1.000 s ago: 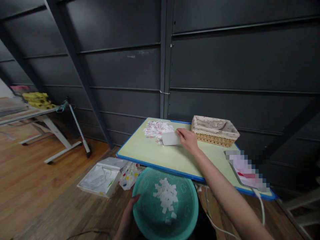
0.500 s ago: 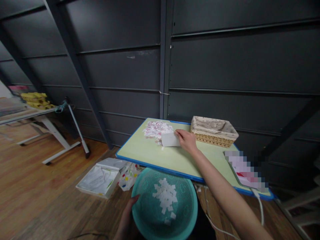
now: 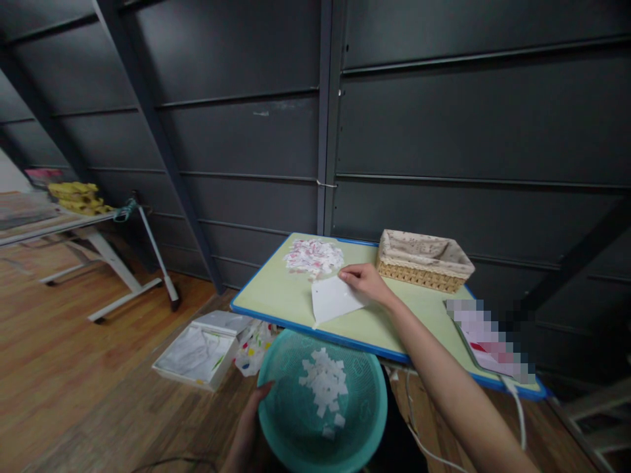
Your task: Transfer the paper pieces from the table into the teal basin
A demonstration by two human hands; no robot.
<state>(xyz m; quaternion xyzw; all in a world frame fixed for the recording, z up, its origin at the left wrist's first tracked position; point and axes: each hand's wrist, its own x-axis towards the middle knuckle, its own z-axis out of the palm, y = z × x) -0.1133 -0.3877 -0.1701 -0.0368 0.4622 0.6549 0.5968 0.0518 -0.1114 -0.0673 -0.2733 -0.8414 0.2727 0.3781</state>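
My right hand (image 3: 365,283) pinches a white sheet of paper (image 3: 331,300) and holds it tilted over the green tabletop (image 3: 276,299), its lower corner near the table's blue front edge. Behind the sheet lies a pile of red-and-white paper scraps (image 3: 313,257). My left hand (image 3: 250,433) grips the left rim of a teal plastic basin (image 3: 365,401) held below the table's front edge. Several white paper pieces (image 3: 323,383) lie inside the basin.
A lined wicker basket (image 3: 422,259) stands at the back of the table. A blurred flat item (image 3: 488,341) with a white cable lies at the right. On the wooden floor lie a white box (image 3: 200,348) and a spotted bag (image 3: 252,347). A white-legged table (image 3: 89,226) stands left.
My right hand has drawn the white sheet away from the scrap pile toward the table's front edge and tipped it up. The basin in my left hand has stayed in place.
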